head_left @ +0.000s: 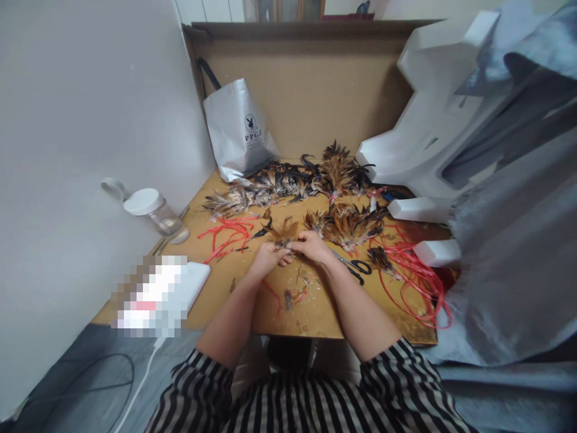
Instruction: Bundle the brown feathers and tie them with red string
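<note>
Both hands meet over the middle of the table around a small bunch of brown feathers (pixel 285 231), its tips fanning away from me. My left hand (pixel 269 258) is closed on the quill end from the left. From the right, my right hand (pixel 311 246) pinches the same end with thumb and finger. Just beyond that hand lies a pile of feather bunches (pixel 349 225). Black-handled scissors (pixel 356 266) rest to the right of my right forearm. Feather scraps and bits of red string (pixel 288 297) are scattered between my forearms.
A long heap of dark feathers (pixel 279 183) spans the back, before a grey bag (pixel 238 129). Red plastic strips (pixel 229 234) lie left, with a larger tangle (pixel 412 270) right. A lidded bottle (pixel 157 213) and a white device (pixel 196 285) with a cable stand left; white foam (pixel 424 114) borders the right.
</note>
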### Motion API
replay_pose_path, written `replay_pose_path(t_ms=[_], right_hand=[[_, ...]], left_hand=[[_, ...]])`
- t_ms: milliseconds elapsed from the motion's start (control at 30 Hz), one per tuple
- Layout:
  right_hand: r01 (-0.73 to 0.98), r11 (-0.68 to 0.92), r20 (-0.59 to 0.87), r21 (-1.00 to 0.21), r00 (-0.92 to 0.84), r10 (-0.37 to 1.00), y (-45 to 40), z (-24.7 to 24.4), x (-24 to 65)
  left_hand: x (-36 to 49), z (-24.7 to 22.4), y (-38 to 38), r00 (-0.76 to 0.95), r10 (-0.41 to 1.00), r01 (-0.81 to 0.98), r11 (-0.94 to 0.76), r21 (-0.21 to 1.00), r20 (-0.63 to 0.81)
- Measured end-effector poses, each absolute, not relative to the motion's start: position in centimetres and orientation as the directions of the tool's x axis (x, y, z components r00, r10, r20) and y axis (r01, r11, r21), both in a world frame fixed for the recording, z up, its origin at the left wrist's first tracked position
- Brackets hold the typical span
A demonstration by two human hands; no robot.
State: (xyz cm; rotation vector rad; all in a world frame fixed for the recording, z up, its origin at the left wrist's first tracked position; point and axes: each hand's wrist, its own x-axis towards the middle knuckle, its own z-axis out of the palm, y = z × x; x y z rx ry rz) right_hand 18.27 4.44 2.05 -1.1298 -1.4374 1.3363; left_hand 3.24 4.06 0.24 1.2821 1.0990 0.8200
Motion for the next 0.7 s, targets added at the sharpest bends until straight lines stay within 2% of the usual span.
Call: replay_pose_path(t_ms=[233, 467, 633, 700], right_hand=[[0.117, 0.114, 0.068, -0.986, -0.339, 0.938, 4.3, 2.6, 18.6], [0.316, 0.227, 0.142, -0.921, -0.27, 0.952, 4.0, 2.2, 17.9], [0.176, 0.171, 0.103, -0.97, -0.339, 0.935, 4.0, 1.9, 17.5], [0.128, 0.147, 0.101, -0.981, -0.307, 0.946, 4.0, 1.8, 17.4]], left_hand=[[2.9, 0.6, 3.9, 0.374, 0.915, 0.119, 0.115, 0.986, -0.152], [3.0, 0.3, 4.0, 0.354, 0.922, 0.198, 0.091, 0.976, -0.158], [2.9, 0.5, 4.0, 0.411, 0.898, 0.164, 0.095, 0.982, -0.155], [2.9, 0.4, 4.1, 0.399, 0.908, 0.129, 0.082, 0.988, -0.127]])
